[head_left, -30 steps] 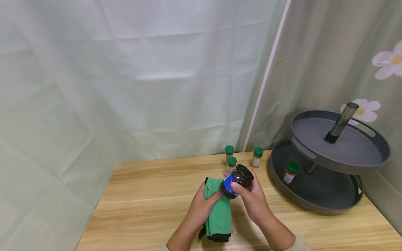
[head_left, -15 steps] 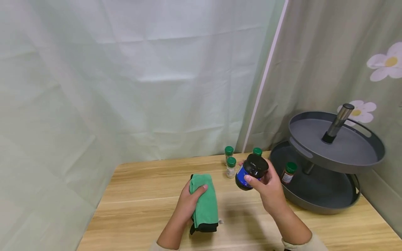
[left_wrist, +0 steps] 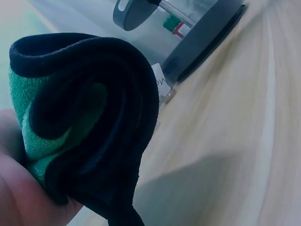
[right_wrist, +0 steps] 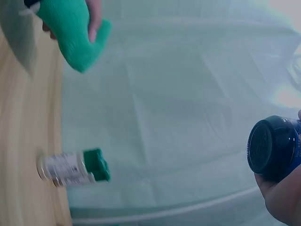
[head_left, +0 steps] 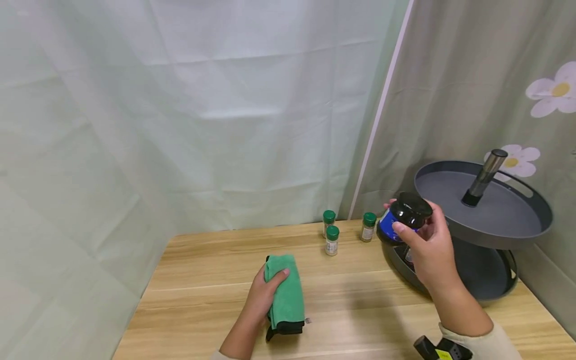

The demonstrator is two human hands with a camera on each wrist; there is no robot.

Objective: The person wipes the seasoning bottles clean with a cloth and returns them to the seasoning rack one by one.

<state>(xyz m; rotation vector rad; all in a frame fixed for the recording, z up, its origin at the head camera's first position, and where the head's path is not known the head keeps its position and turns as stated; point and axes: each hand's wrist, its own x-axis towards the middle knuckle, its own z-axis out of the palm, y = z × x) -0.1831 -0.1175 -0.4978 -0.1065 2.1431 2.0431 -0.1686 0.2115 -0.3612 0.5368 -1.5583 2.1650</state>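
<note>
My right hand (head_left: 434, 250) holds a dark jar (head_left: 411, 211) with a black lid and a blue label, thumb across its front. It is raised off the table, before the left side of a two-tier grey tray stand (head_left: 508, 227). In the right wrist view the jar's dark base (right_wrist: 261, 147) shows at the right edge. A folded green cloth (head_left: 289, 295) with black edging is gripped by my left hand (head_left: 261, 295), thumb on top. The left wrist view shows the cloth's rolled black end (left_wrist: 108, 117) close up.
Several green-capped spice bottles are about: a pair (head_left: 331, 242) at the table's back edge and one (head_left: 368, 229) to their right. Another bottle (head_left: 408, 256) in the lower tray (head_left: 483, 280) is mostly hidden by my right hand. Curtains hang behind the wooden table (head_left: 202, 290).
My right hand has carried the jar away from the cloth, up and right to the tray stand. My left hand has moved left with the cloth, still gripping it.
</note>
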